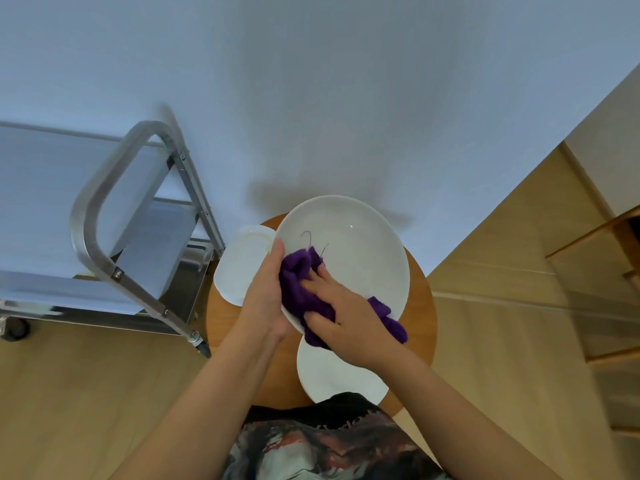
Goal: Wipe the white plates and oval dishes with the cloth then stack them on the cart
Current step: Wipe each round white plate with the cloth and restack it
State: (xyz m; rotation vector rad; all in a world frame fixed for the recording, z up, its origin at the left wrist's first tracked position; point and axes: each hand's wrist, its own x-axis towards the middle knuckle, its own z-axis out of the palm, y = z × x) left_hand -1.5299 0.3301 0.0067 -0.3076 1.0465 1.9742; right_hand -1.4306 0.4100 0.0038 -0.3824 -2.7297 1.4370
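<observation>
Right hand point(341, 318) presses purple cloth point(301, 289) into round white plate point(360, 251), left hand point(265, 289) gripping rim; two white dishes wait on tabletop point(420, 306); visible steel cart point(114, 237) shelves bare.

Round wooden table point(420, 306) on pale wood floor point(69, 393); white wall point(311, 81) behind.

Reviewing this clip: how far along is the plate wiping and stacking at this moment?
Done: no dishes show on the visible part of the cart. In hand: the left hand holds the round white plate while the right hand presses the purple cloth on it. Left: the oval dish and another plate lie on the round table.
</observation>
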